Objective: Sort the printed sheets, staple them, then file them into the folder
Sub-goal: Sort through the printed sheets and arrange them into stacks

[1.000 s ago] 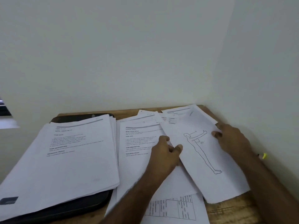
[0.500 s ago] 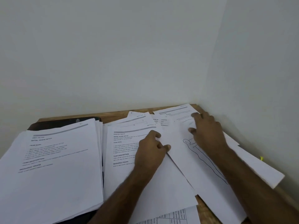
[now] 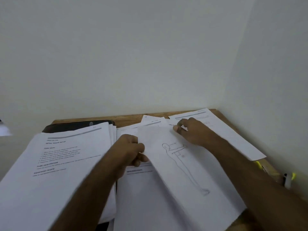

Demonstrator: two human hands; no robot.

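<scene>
Nearest you, both forearms reach in from the bottom edge over a spread of printed sheets. Your left hand [image 3: 131, 151] is curled onto the left edge of the figure sheet [image 3: 186, 165], thumb and fingers pinching it; that sheet, with one line drawing of a standing body, lies tilted across the middle of the bench [image 3: 230, 129]. Under it sits a text sheet [image 3: 141, 194] with bold headings partly covered. To the left, one thick stack of sheets [image 3: 55, 165] rests on a black folder [image 3: 75, 126], whose far edge and near corner peek out. Your right hand [image 3: 191, 132] is further in, at the figure sheet's far right corner, fingers bent and fingertips pressing down on paper; whether it pinches anything, you cannot tell. Beyond it one long sheet [image 3: 233, 135] runs along the right edge toward the far right corner, and a few more sheet corners [image 3: 150, 120] poke out near the far edge. At the right edge, by the wall, two small yellow-tipped items [image 3: 289, 178] lie close together, too blurred to name.
</scene>
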